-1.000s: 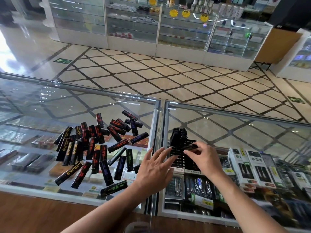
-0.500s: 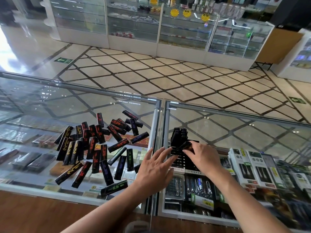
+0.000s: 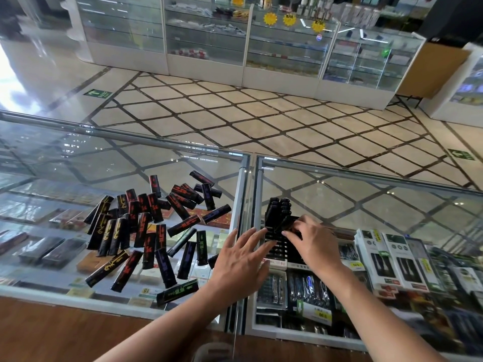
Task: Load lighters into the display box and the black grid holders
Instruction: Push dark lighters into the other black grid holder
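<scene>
One black grid holder (image 3: 281, 249) sits on the right pane of the glass counter (image 3: 352, 202), with a tight block of upright lighters (image 3: 279, 205) in its far corner, about eight as far as the tops can be counted. The right hand (image 3: 315, 242) pinches one tilted lighter (image 3: 283, 222) against that block, while the left hand (image 3: 241, 261) lies flat with its fingers spread, the fingertips touching the holder's near left edge. On the left pane lies one scattered heap of loose lighters (image 3: 146, 226), some three dozen, too overlapped to count exactly.
</scene>
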Available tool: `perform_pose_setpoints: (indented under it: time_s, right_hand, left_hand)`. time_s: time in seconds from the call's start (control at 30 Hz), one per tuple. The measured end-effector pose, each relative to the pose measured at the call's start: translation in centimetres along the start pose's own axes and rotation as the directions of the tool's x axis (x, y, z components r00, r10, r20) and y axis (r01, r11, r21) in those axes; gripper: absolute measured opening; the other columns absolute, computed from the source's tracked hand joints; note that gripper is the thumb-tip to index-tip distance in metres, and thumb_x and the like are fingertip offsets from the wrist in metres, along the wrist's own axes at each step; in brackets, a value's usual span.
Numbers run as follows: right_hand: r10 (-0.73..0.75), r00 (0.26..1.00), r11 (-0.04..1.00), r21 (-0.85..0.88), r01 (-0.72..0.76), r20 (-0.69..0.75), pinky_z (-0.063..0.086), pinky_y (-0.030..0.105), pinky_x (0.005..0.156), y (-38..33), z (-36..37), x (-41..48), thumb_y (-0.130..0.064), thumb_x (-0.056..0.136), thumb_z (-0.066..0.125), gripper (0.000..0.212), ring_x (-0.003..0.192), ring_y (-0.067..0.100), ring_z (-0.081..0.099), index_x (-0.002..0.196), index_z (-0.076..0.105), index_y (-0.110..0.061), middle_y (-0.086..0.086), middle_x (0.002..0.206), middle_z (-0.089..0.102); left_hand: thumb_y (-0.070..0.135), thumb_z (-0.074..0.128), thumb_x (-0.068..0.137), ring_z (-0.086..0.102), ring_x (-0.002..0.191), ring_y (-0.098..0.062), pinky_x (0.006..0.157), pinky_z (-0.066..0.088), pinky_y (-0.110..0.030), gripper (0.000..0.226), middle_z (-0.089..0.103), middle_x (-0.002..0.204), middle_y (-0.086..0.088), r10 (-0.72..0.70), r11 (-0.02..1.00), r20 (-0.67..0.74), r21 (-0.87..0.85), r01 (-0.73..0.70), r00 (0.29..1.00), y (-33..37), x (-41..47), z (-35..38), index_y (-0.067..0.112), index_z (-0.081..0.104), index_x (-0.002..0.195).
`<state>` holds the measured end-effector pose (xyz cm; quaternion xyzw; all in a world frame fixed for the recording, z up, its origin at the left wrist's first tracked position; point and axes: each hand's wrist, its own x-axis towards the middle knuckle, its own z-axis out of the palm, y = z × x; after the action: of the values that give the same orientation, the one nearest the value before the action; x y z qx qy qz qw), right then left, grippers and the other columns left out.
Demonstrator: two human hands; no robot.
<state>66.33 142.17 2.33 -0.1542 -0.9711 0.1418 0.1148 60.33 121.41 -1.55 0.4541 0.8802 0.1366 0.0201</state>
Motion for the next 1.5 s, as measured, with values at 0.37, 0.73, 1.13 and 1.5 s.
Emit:
perform_pose_setpoints:
  time_s: [0.37,0.73,1.13,1.5]
  right_hand:
    - [0.031,0.999,0.995,-0.096,-0.03,0.011,0.044,0.019,0.052,0.0,0.5,0.3,-0.049,0.094,0.068,0.028,0.068,0.008,0.063,0.1,0.077,-0.023,-0.013,0.098,0.067]
    - [0.118,0.982,0.989,-0.076,-0.13,-0.15,0.041,0.023,0.048,-0.9,1.0,-1.2,-0.051,0.088,0.075,0.027,0.067,0.015,0.065,0.093,0.077,-0.024,-0.008,0.088,0.068]
    - [-0.116,0.971,0.992,-0.062,0.106,-0.209,0.048,0.039,0.1,0.1,3.7,-6.7,-0.037,0.104,0.052,0.036,0.117,0.021,0.058,0.126,0.069,-0.014,0.001,0.125,0.064]
    - [-0.055,0.989,0.998,0.012,0.058,-0.138,0.038,0.039,0.107,0.2,3.5,-6.9,-0.045,0.103,0.039,0.047,0.127,0.018,0.053,0.13,0.067,-0.019,-0.001,0.133,0.061]
  left_hand:
    - [0.052,0.037,0.1,0.025,0.154,-0.017,0.125,0.018,-0.056,0.055,0.027,0.167,0.004,-0.006,1.0,-0.051,-0.004,0.006,0.999,0.1,0.2,-0.1,0.041,0.029,0.153]
    - [0.047,0.038,0.099,0.031,0.151,-0.017,0.122,0.024,-0.057,0.052,0.032,0.164,0.005,-0.002,1.0,-0.07,-0.012,0.002,0.998,0.2,0.3,-0.4,0.041,0.034,0.151]
    - [0.044,0.042,0.1,0.027,0.152,-0.017,0.124,0.022,-0.053,0.053,0.032,0.164,0.004,0.025,1.0,-0.07,0.002,-0.025,0.997,0.1,0.0,-0.4,0.036,0.035,0.152]
    - [0.041,0.047,0.1,0.021,0.155,-0.017,0.127,0.011,-0.055,0.054,0.035,0.162,0.003,-0.001,0.999,-0.03,-0.035,0.0,1.0,-2.2,-2.4,-3.3,0.036,0.035,0.153]
